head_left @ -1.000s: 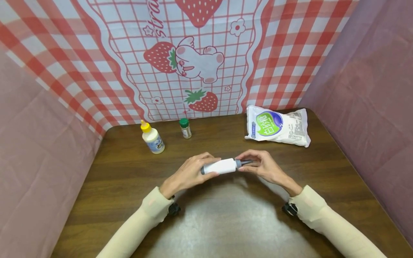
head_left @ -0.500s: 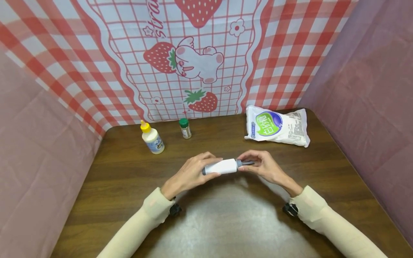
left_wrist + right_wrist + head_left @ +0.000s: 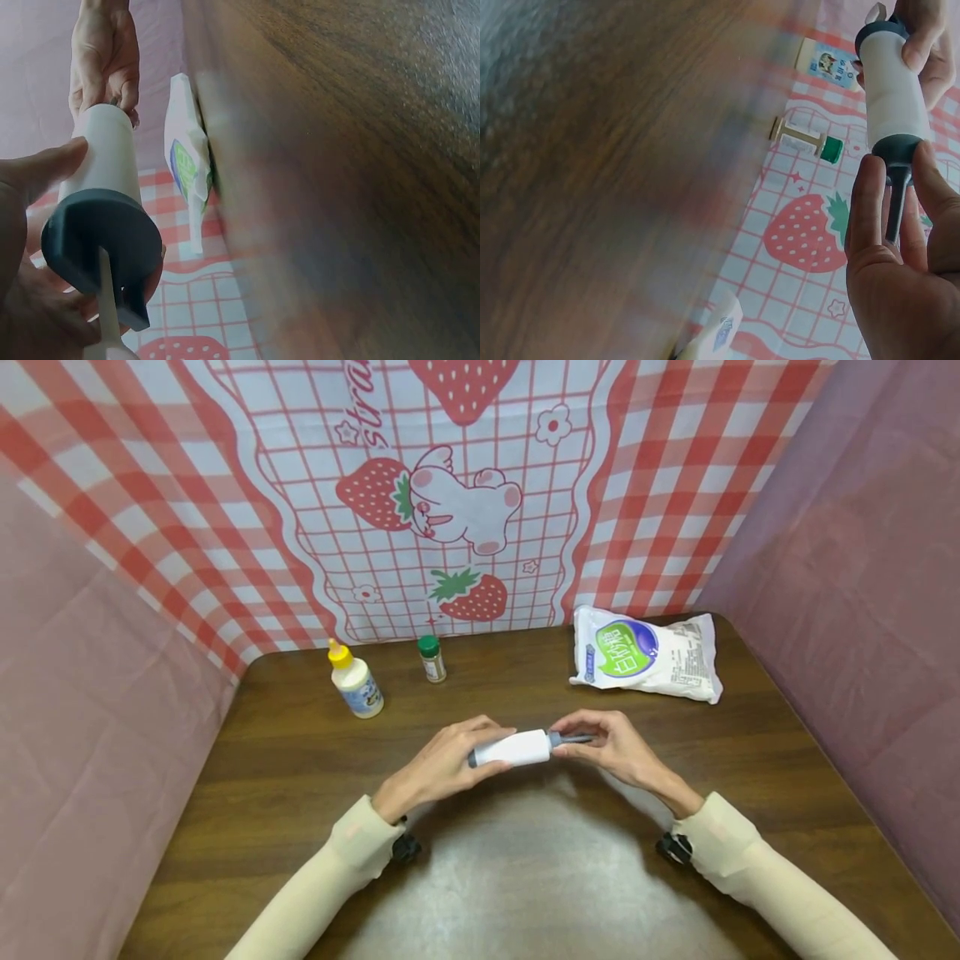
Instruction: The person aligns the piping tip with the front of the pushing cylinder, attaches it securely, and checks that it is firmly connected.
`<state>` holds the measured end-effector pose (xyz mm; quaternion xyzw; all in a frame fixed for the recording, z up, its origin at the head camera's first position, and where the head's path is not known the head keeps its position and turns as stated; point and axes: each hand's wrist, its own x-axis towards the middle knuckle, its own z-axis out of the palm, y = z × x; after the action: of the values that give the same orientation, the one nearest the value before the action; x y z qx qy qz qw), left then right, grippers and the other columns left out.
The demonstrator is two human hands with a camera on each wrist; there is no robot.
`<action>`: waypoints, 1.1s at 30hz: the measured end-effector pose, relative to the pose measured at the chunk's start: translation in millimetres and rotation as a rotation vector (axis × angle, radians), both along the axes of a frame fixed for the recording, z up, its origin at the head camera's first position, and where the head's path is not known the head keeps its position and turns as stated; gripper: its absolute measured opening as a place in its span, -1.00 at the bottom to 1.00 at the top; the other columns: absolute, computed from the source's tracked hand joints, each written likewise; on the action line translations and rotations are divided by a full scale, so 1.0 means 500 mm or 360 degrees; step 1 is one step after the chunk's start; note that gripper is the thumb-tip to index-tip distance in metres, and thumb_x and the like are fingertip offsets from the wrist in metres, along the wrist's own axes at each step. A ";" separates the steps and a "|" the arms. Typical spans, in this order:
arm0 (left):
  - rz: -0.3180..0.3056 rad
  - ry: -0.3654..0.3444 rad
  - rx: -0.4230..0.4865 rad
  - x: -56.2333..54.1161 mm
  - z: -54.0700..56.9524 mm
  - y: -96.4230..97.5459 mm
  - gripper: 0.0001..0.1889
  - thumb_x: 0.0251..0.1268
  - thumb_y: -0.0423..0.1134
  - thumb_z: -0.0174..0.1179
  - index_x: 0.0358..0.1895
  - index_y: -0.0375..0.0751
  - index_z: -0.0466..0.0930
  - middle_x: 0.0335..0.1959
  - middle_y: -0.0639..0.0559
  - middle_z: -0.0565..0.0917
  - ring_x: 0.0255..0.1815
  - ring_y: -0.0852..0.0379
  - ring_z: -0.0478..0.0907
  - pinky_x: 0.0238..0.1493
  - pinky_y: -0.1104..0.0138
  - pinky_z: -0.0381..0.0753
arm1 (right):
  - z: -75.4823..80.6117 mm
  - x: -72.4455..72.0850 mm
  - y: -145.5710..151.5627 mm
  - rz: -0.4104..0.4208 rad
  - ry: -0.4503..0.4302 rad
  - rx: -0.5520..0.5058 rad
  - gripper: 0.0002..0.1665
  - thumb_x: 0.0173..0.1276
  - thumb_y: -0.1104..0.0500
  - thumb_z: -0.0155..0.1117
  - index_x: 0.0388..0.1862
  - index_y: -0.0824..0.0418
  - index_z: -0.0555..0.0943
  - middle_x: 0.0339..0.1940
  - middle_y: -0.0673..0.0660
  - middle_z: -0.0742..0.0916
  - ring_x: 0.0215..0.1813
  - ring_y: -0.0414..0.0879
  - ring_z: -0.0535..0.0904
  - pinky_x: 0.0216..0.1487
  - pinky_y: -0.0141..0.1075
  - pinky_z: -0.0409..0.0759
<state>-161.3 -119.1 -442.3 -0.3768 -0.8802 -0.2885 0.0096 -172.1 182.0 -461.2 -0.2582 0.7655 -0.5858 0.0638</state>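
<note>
Pretty much nothing moved since 0.5 s ago. Tube [image 3: 513, 748] up off surface [image 3: 292, 818], nearly level: left hand [image 3: 442, 758] fingers curled round it, right hand [image 3: 621, 748] fingers pinching collar [image 3: 897, 150]. 2-handed grip probably for steadiness.

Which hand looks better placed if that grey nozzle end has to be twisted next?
Probably the right hand: it pinches the grey nozzle end, while the left hand grips the white tube and could steady it.
</note>
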 end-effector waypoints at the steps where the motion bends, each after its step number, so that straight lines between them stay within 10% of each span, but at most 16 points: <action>1: 0.0002 0.0005 0.0005 0.000 0.000 0.000 -0.47 0.45 0.03 0.32 0.38 -0.12 0.60 0.15 0.03 0.71 0.07 0.13 0.70 0.10 0.23 0.73 | 0.001 0.001 0.000 -0.0001 0.0000 0.0004 -0.63 0.27 0.33 0.53 0.06 0.34 0.72 0.02 0.35 0.80 -0.01 -0.24 0.77 0.03 -0.33 0.78; 18: 0.0082 0.0495 0.0046 0.008 -0.009 0.019 -0.49 0.27 -0.06 0.50 0.27 -0.06 0.69 0.09 0.03 0.71 0.03 0.12 0.66 0.05 0.24 0.71 | 0.000 -0.001 -0.004 -0.0066 -0.0117 0.0055 -0.73 0.48 0.23 0.36 0.06 0.36 0.68 -0.05 0.36 0.80 -0.17 -0.09 0.82 -0.07 -0.25 0.82; 33: 0.0103 0.0542 0.0028 0.012 -0.019 0.025 -0.49 0.24 -0.09 0.52 0.27 -0.03 0.68 0.11 0.04 0.69 0.02 0.09 0.64 0.03 0.25 0.71 | -0.004 -0.001 -0.006 -0.0098 -0.0181 0.0113 -0.71 0.57 0.13 0.27 0.03 0.35 0.68 -0.12 0.34 0.81 -0.23 0.28 0.80 -0.17 -0.12 0.83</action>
<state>-155.1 -106.7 -452.0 -0.3916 -0.8749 -0.2278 0.1712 -172.7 179.2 -463.0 -0.1984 0.7886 -0.5737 0.0985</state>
